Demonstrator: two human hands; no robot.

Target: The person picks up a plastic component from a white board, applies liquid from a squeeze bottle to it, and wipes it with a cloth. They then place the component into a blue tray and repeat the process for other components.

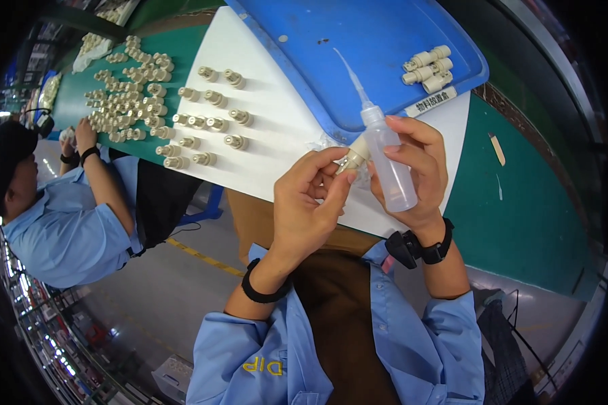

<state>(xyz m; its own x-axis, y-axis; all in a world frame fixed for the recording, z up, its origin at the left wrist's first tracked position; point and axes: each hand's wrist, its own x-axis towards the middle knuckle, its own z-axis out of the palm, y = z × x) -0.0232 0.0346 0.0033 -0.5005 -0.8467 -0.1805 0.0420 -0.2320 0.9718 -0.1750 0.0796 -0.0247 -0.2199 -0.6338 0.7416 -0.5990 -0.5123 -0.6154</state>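
My left hand (307, 199) pinches a cream-coloured cylindrical part (356, 153) between thumb and fingertips, its metal-looking end toward the fingers. Close beside it, my right hand (427, 169) is wrapped round a translucent squeeze bottle (393, 174). The bottle is tilted, its long thin nozzle pointing up and away over the blue tray (304, 81). It partly covers the cream part, so I cannot tell whether the two touch. Similar cream cylindrical parts (216, 124) stand or lie on the white sheet (277, 135) to the left.
Several cream parts (427, 71) lie grouped in the tray's right side. Many more parts (132, 98) cover the green table (189, 40) at left, where a co-worker (74, 223) in blue handles something. A small wooden-handled tool (497, 150) and a thin clear piece (500, 187) lie at right.
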